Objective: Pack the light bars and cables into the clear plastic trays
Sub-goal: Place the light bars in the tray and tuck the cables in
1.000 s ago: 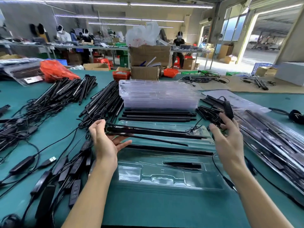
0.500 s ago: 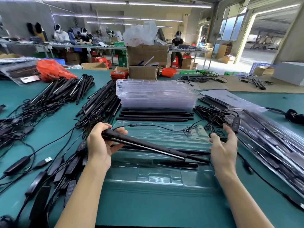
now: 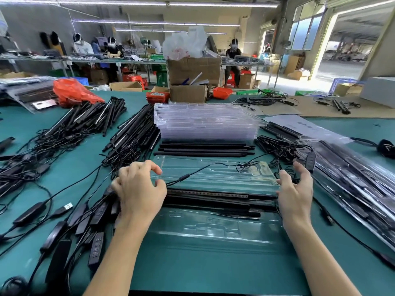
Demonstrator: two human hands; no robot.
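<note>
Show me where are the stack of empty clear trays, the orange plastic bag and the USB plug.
stack of empty clear trays (image 3: 206,124): head view, front side wall.
orange plastic bag (image 3: 72,92): head view, middle of bag.
USB plug (image 3: 68,206): head view, metal tip.

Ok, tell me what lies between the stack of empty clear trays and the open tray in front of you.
In the head view, a few loose black light bars lie side by side on the table between the tray stack and the open tray.

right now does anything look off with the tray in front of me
Yes. A thin black cable runs loose across the clear tray, lying over its upper half instead of in a recess. The light bars lie in the tray's middle channel, between the hands.
</note>
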